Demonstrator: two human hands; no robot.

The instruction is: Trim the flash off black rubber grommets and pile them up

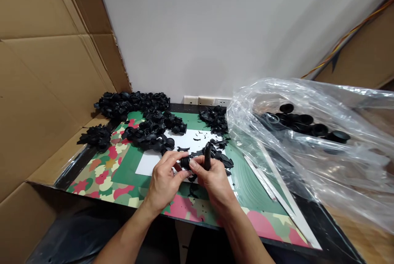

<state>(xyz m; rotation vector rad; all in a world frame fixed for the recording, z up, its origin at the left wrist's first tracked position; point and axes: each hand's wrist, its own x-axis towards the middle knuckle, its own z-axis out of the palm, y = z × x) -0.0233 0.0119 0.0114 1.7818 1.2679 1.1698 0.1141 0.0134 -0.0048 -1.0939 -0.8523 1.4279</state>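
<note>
Over the white sheet, my left hand grips a small black ribbed rubber bellows between thumb and fingers. My right hand is closed around a dark stick-like handle that points upward; its working end is hidden. The right thumb touches the right end of the bellows. Black rubber scraps lie just beyond and beside my right hand. Left of the hands, a cluster of similar ribbed bellows spreads across the sheet and the green mat.
A larger black heap lies at the back left, with a smaller scrap pile below it. More scraps sit near the wall. A clear plastic bag on the right holds black rubber parts. Cardboard stands at left.
</note>
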